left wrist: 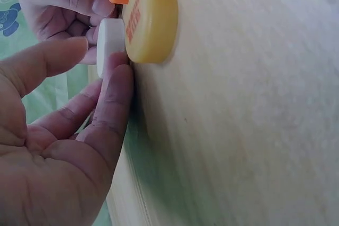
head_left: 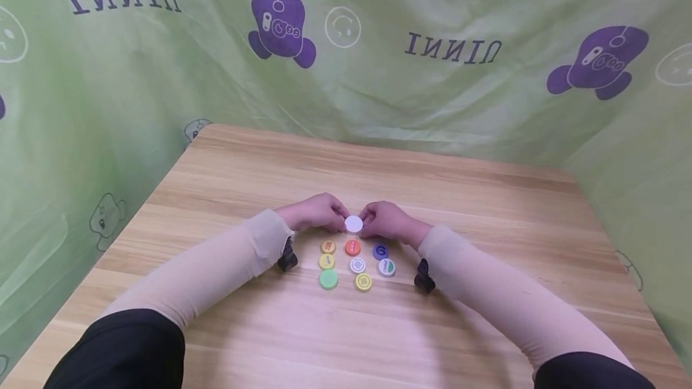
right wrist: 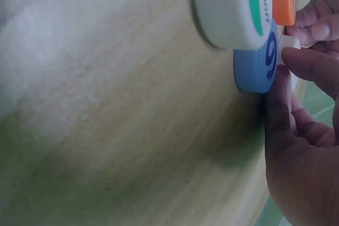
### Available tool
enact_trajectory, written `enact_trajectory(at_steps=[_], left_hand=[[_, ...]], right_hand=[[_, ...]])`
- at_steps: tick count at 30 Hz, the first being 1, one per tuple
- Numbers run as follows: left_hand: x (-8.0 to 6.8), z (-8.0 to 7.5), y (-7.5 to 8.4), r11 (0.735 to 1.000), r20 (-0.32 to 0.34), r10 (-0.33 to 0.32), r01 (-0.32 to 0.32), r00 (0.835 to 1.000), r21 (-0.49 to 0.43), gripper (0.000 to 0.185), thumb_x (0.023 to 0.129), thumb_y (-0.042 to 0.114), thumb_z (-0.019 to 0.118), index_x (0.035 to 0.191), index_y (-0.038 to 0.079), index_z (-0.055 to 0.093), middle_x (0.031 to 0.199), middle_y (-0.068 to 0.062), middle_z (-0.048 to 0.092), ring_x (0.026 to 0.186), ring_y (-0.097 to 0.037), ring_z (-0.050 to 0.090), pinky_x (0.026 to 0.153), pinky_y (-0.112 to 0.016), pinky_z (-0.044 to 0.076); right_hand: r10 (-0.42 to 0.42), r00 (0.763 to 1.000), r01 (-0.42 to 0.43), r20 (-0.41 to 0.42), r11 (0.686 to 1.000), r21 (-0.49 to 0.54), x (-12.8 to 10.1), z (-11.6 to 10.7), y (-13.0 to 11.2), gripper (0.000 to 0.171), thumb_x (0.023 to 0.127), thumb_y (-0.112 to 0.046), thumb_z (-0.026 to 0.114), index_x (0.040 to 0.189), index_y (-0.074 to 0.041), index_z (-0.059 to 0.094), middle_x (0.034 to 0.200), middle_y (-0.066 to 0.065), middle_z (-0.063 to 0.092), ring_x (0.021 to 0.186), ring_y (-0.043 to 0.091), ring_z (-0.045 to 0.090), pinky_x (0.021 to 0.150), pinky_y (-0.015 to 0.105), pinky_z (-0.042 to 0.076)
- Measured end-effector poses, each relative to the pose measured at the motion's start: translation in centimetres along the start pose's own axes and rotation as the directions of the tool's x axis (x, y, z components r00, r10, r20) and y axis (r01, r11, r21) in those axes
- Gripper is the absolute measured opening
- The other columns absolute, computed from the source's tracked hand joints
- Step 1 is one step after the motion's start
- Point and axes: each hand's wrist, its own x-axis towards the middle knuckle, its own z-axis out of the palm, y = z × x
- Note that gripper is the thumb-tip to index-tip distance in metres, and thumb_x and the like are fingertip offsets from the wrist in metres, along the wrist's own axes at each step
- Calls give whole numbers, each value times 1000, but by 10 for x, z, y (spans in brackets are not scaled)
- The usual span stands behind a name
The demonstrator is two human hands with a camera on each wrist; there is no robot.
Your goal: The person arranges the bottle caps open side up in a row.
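Observation:
A plain white bottle cap [head_left: 354, 224] sits between my two hands, behind the group of coloured caps. My left hand [head_left: 322, 212] holds its left edge, with the index finger along the rim and the thumb close over the face in the left wrist view. From the other side my right hand [head_left: 386, 220] grips the right edge, thumb and forefinger at the rim. Nearest the hands are an orange-yellow cap [left wrist: 153, 23], an orange-red cap [head_left: 352, 248] and a blue cap [right wrist: 257, 70]. Fingers partly hide the white cap in both wrist views.
Closer to me lie a yellow cap [head_left: 327, 262], a patterned white cap [head_left: 358, 265], a white-and-green cap [head_left: 386, 267], a green cap [head_left: 328, 279] and another yellow cap [head_left: 363, 282]. The wooden table [head_left: 259, 155] ends at a green printed curtain [head_left: 378, 95].

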Motion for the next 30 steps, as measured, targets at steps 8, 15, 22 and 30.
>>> enact_trajectory(at_steps=[8,15,22,30], left_hand=[[-1,-3,5,999,-39,-24,22,999,-42,25,82,-1,67,107,-4,68,89,-9,69,77,-17,64,72,-27,55],[0,0,3,994,-79,-32,23,996,-111,27,86,-1,62,113,-5,65,98,-10,68,82,-19,64,76,-28,55],[3,-1,-4,989,-133,4,-24,991,-147,25,88,1,62,113,-5,63,98,-12,68,82,-20,63,74,-29,54],[2,-7,1,988,-232,53,-84,971,-127,31,89,0,61,119,-6,61,107,-16,65,89,-27,62,77,-35,54]], right_hand=[[-14,1000,13,-24,999,-31,0,0,-7,27,77,-11,79,98,-5,64,82,5,63,73,17,58,68,26,49],[-5,999,6,-46,1000,22,-1,2,-3,27,79,-15,79,99,-4,64,79,5,63,70,16,58,64,25,50],[8,999,-4,-38,994,106,-1,-1,-5,24,84,-15,73,102,-3,62,84,7,65,71,19,62,65,27,54],[8,1000,-4,-15,966,260,8,-12,-13,26,89,-10,66,111,3,61,96,14,67,82,22,65,75,32,57]])
